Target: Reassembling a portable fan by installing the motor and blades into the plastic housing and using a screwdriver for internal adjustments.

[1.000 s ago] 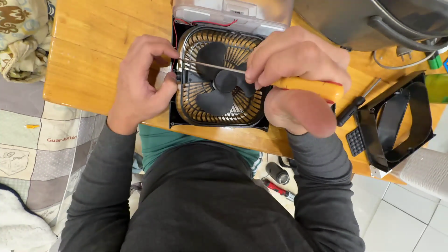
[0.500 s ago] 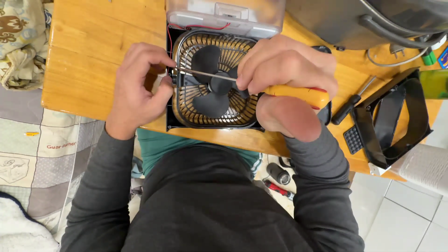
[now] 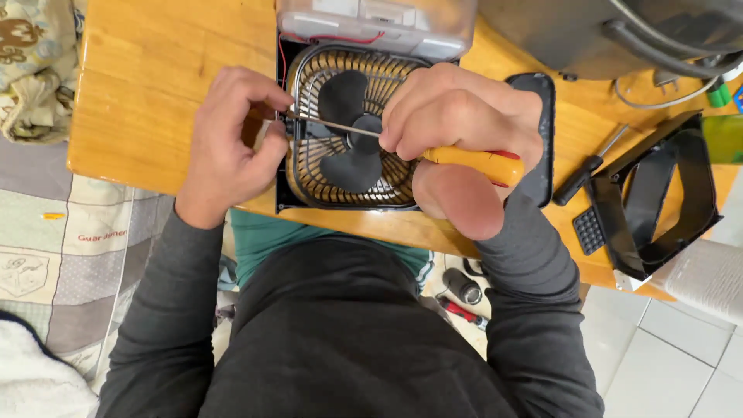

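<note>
Wooden table (image 3: 155, 93) under me, small square fan (image 3: 348, 131) lying flat at its near edge. My right hand (image 3: 464, 131) is clamped on an orange-handled screwdriver (image 3: 472, 161), shaft crossing the grille. My left hand (image 3: 232, 147) pinches near the tip at the fan's left frame. Risk, I'd judge: tip slips off, jabbing my left fingers or scratching the frame, since the shaft lies nearly flat.
</note>
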